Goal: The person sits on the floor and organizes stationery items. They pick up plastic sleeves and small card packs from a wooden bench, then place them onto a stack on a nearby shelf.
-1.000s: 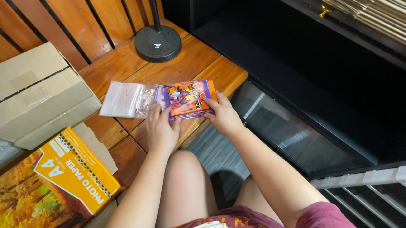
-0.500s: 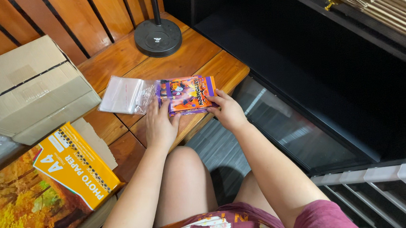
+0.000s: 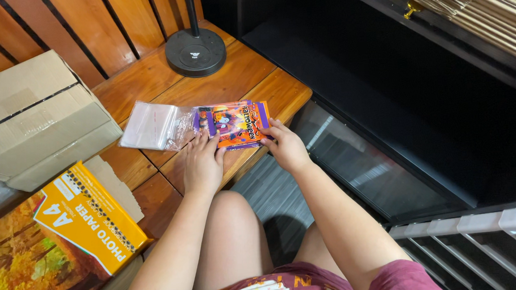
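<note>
Orange and yellow, the flat paper pack lies nearest, at the wooden table's near left edge beside an autumn-leaf print. Further in, the left hand rests flat with fingers spread on a purple and orange picture packet, which sits close to the table's right corner; the right hand pinches that packet's right edge. Just left lies a clear plastic bag. Beyond are a cardboard box and a round black stand base, with bare wood between
</note>
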